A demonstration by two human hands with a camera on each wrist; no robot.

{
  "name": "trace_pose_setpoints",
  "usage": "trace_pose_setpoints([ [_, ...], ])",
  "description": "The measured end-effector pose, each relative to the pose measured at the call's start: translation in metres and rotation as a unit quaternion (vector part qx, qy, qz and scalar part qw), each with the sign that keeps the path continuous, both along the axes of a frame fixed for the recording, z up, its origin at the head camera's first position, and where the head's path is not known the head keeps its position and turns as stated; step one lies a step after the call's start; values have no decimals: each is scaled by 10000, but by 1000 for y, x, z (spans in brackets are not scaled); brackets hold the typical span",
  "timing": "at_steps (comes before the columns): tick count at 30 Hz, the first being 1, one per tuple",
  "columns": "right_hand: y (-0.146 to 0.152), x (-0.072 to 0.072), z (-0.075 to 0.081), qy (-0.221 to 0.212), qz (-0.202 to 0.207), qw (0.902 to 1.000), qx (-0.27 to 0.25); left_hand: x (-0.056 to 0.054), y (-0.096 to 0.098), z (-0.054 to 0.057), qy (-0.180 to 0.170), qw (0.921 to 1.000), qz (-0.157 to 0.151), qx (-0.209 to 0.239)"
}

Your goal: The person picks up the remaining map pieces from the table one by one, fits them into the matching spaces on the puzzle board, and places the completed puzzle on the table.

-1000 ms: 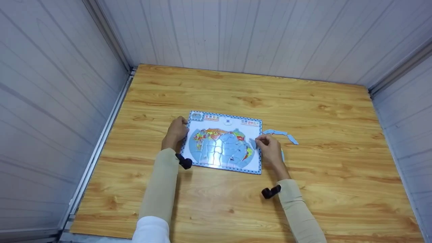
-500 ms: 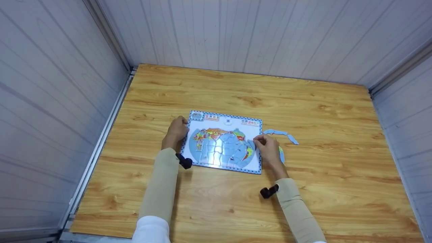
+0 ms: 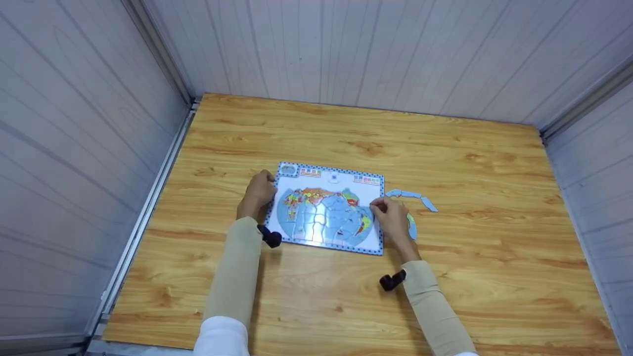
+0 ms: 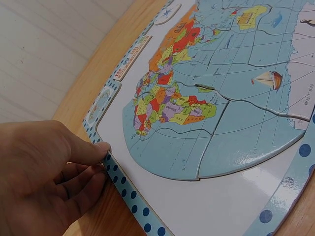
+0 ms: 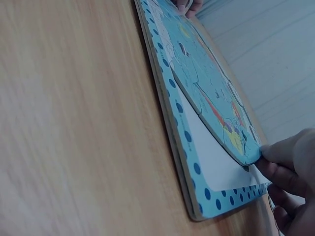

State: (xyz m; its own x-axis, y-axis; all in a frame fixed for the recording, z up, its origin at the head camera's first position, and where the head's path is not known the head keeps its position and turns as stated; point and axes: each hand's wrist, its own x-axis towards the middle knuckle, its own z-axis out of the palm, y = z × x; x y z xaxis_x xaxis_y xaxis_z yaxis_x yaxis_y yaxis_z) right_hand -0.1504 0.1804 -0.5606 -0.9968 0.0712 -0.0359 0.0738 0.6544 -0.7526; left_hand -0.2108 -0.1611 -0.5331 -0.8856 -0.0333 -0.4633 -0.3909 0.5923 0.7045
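Note:
A world map puzzle board (image 3: 321,179) with a blue dotted border lies on the table, its map assembled from several pieces. At its left edge my left hand (image 3: 259,194) grips the border; in the left wrist view the thumb (image 4: 96,152) lies on top and the other fingers bend beneath the edge. My right hand (image 3: 391,215) pinches a light blue puzzle piece (image 5: 252,156) between thumb and index finger, at the right rim of the map beside South America. How fully that piece sits among its neighbours is hard to tell.
Loose blue puzzle pieces (image 3: 408,194) lie in a bent row right of the board. Another loose piece (image 3: 412,227) shows next to my right hand, partly hidden by it. Pale panel walls (image 3: 316,54) enclose the wooden table (image 3: 484,222) at the back and sides.
My right hand has moved slightly left with the pinched puzzle piece, bringing it from above the white margin against the map's right rim. My left hand and the board have stayed put.

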Motion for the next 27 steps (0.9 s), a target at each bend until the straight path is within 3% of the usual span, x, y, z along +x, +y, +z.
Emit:
trace_pose_setpoints([
  [11, -3, -1, 1, 2, -75, 9998, 166, -2, -1, 0, -195, 9998, -26, 9],
  [21, -5, -1, 1, 17, -79, 9985, 533, -1, -3, -3, 181, 9996, -150, -160],
  [27, -7, -2, 2, -168, -105, 9971, 731, -2, -2, -3, -44, 10000, -59, -55],
])
